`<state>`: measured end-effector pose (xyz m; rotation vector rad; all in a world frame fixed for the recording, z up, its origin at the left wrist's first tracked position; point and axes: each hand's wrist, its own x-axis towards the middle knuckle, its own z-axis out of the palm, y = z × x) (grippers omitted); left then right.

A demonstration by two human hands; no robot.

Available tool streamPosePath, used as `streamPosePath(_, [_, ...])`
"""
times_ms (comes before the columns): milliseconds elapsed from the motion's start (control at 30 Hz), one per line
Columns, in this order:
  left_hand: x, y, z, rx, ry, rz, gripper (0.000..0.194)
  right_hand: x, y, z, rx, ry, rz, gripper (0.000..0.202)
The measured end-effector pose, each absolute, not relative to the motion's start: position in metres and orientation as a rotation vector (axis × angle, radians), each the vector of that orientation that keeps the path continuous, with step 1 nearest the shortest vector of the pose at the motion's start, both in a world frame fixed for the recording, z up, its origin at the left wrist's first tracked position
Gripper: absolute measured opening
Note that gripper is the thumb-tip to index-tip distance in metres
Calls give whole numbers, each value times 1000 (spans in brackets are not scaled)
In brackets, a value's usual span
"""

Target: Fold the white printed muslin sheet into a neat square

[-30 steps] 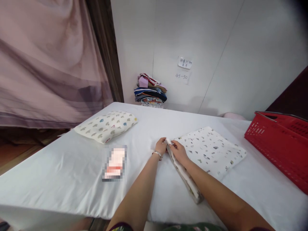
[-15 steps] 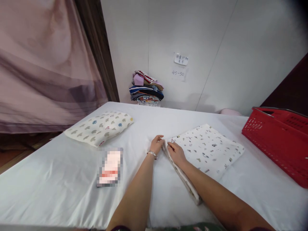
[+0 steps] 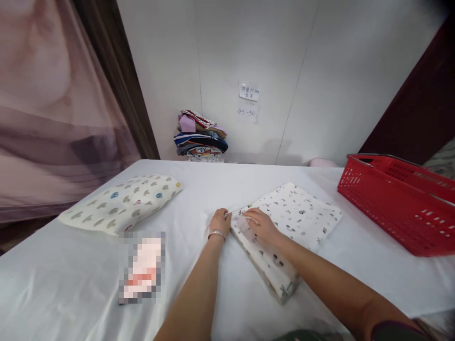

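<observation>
A white cloth (image 3: pixel 309 213) with small printed figures lies folded on the white-covered table, its near-left part turned over into a thicker strip. My left hand (image 3: pixel 220 223), with a bracelet at the wrist, pinches the cloth's left corner between thumb and fingers. Across the folded strip rests my right hand (image 3: pixel 262 226), palm down, with its fingers stretched over the fabric and slightly blurred. Part of the print is hidden beneath that hand and forearm.
A cream pillow-like bundle (image 3: pixel 124 201) with grey shapes lies at the left. Nearer me is a pixelated flat object (image 3: pixel 144 267). On the right stands a red plastic basket (image 3: pixel 387 203). Behind the table (image 3: pixel 192 279), several folded fabrics (image 3: pixel 201 137) are stacked against the wall.
The cloth's left edge, upright between my hands before, now lies flatter as a folded strip. My right hand has gone from gripping that edge to lying on top. The view has shifted right.
</observation>
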<state>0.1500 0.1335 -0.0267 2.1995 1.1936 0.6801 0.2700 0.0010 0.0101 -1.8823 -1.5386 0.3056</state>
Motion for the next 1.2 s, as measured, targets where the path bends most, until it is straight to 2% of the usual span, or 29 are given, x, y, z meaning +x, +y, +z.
streamPosePath(133, [150, 132, -26, 2267, 1225, 642, 15, 287, -17, 3, -2071, -1797, 339, 42])
streamPosePath(233, [149, 130, -22, 2297, 1244, 598, 15, 296, -18, -4, -2048, -1828, 371, 43])
streamPosePath(400, [148, 128, -18, 2319, 1229, 565, 19, 339, -6, 0, -2096, -1621, 88, 32])
streamPosePath(533, [148, 129, -20, 2297, 1247, 563, 20, 385, 8, 9, -2311, -1461, 16, 33])
streamPosePath(833, [149, 128, -16, 2312, 1286, 529, 19, 416, 46, 15, -2345, -1733, 124, 25])
streamPosePath(1200, [149, 128, -17, 2300, 1294, 523, 20, 431, 53, 11, -2349, -1850, 180, 17])
